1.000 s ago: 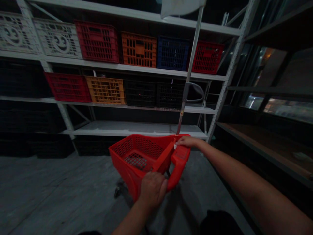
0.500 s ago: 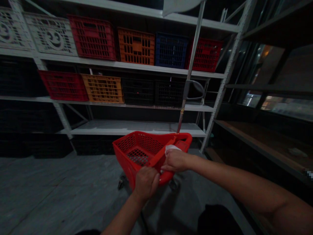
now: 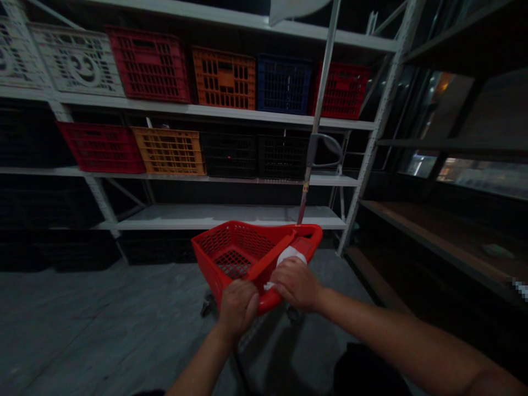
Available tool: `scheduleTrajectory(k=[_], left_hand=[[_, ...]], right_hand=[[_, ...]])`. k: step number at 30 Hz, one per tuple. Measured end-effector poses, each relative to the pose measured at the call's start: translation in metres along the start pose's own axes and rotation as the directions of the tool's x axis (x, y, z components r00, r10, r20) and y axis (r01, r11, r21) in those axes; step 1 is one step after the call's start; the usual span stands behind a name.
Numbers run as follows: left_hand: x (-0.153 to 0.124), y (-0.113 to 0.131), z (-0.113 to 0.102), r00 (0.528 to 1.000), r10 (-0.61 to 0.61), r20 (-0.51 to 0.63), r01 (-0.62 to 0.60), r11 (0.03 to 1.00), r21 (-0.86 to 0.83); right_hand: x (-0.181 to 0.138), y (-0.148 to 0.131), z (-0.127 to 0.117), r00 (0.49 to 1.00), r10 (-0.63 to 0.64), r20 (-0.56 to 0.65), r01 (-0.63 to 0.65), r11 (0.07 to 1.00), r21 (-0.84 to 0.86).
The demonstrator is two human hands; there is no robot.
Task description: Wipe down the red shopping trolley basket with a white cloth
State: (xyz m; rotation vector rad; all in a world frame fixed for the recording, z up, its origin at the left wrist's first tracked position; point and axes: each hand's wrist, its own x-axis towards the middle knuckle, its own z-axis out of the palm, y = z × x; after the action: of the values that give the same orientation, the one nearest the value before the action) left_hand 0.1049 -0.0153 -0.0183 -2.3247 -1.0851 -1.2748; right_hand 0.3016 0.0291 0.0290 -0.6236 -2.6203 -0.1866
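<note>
A small red plastic shopping cart [image 3: 206,263] with a mesh basket stands on the floor before me. My left hand [image 3: 237,308] is closed around the near end of its handle rim. In my right hand [image 3: 297,283] is a white cloth [image 3: 292,254], bunched under the fingers and pressed against the red handle on the right side. From the cart's far right corner rises a metal pole [image 3: 325,77] with a grey looped grip [image 3: 328,151] partway up. At its top hangs a pale flag [image 3: 295,8], cut off by the frame edge.
White metal shelving [image 3: 231,113] runs behind the cart. It carries a white smiley crate [image 3: 82,69], an orange crate [image 3: 225,80], a blue crate [image 3: 284,85] and several others. Dark wooden shelves [image 3: 437,231] stand close on the right. The grey floor [image 3: 124,330] lies around the cart.
My right hand has shifted slightly down along the handle with the cloth, and more of the cloth shows. My left hand sits a little further left in view, still on the rim.
</note>
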Motion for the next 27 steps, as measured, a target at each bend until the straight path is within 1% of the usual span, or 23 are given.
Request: scheduleTrajectory(k=[2, 3, 4, 6, 8, 10, 11, 13, 15, 18, 19, 20, 21, 22, 23, 24, 25, 27], left_hand=[[-0.001, -0.005, -0.004, 1.0, -0.004, 0.021, 0.004, 1.0, -0.009], [-0.002, -0.008, -0.006, 1.0, -0.01, 0.024, 0.01, 1.0, -0.007], [-0.002, -0.011, -0.008, 1.0, -0.015, 0.025, 0.015, 1.0, -0.005], [-0.003, -0.017, -0.011, 0.999, -0.022, 0.037, 0.023, 1.0, -0.012], [-0.003, -0.023, -0.012, 0.997, -0.039, 0.072, 0.041, 0.999, -0.032], [-0.001, -0.029, -0.015, 0.99, -0.05, 0.135, 0.057, 0.997, -0.054], [0.001, -0.032, -0.017, 0.984, -0.052, 0.171, 0.063, 0.996, -0.061], [0.009, -0.034, -0.023, 0.965, -0.061, 0.255, 0.078, 0.995, -0.057], [0.022, -0.031, -0.031, 0.938, -0.105, 0.329, 0.104, 0.994, 0.021], [0.047, -0.015, -0.038, 0.894, -0.272, 0.356, 0.192, 0.951, 0.245], [0.055, -0.007, -0.038, 0.866, -0.344, 0.364, 0.233, 0.92, 0.314], [0.062, 0.0, -0.035, 0.824, -0.421, 0.379, 0.276, 0.882, 0.381], [0.068, 0.007, -0.032, 0.771, -0.498, 0.398, 0.312, 0.839, 0.446], [0.072, 0.011, -0.028, 0.719, -0.564, 0.406, 0.334, 0.793, 0.51], [0.074, 0.014, -0.025, 0.68, -0.611, 0.406, 0.342, 0.754, 0.561], [0.074, 0.014, -0.023, 0.655, -0.64, 0.401, 0.342, 0.725, 0.598], [0.073, 0.012, -0.022, 0.645, -0.655, 0.394, 0.339, 0.707, 0.621], [0.068, 0.006, -0.026, 0.649, -0.656, 0.385, 0.332, 0.7, 0.633]], right_hand=[[0.001, 0.013, -0.002, 0.998, -0.057, 0.012, 0.057, 0.998, 0.03], [0.002, 0.026, -0.004, 0.998, -0.059, 0.023, 0.058, 0.997, 0.041], [0.003, 0.04, -0.007, 0.999, -0.031, 0.032, 0.029, 0.998, 0.049], [0.004, 0.072, -0.01, 0.995, 0.093, 0.04, -0.095, 0.994, 0.051], [0.002, 0.1, -0.009, 0.97, 0.24, 0.022, -0.241, 0.97, 0.031], [-0.001, 0.118, -0.003, 0.938, 0.345, -0.024, -0.345, 0.939, 0.008], [-0.002, 0.123, 0.001, 0.922, 0.382, -0.066, -0.383, 0.924, 0.003], [-0.002, 0.126, 0.009, 0.885, 0.433, -0.171, -0.439, 0.899, 0.009], [0.001, 0.123, 0.018, 0.839, 0.474, -0.267, -0.486, 0.874, 0.023], [0.007, 0.108, 0.032, 0.777, 0.519, -0.357, -0.542, 0.839, 0.04], [0.008, 0.102, 0.038, 0.759, 0.521, -0.39, -0.546, 0.836, 0.053], [0.008, 0.096, 0.042, 0.747, 0.512, -0.423, -0.538, 0.84, 0.066], [0.006, 0.091, 0.047, 0.747, 0.489, -0.45, -0.513, 0.855, 0.076], [0.004, 0.087, 0.05, 0.76, 0.453, -0.466, -0.474, 0.877, 0.079], [0.001, 0.085, 0.051, 0.783, 0.411, -0.466, -0.428, 0.901, 0.075], [-0.003, 0.086, 0.049, 0.813, 0.374, -0.447, -0.387, 0.92, 0.065], [-0.006, 0.089, 0.046, 0.843, 0.347, -0.411, -0.358, 0.932, 0.054], [-0.012, 0.103, 0.032, 0.907, 0.313, -0.281, -0.317, 0.948, 0.033]])
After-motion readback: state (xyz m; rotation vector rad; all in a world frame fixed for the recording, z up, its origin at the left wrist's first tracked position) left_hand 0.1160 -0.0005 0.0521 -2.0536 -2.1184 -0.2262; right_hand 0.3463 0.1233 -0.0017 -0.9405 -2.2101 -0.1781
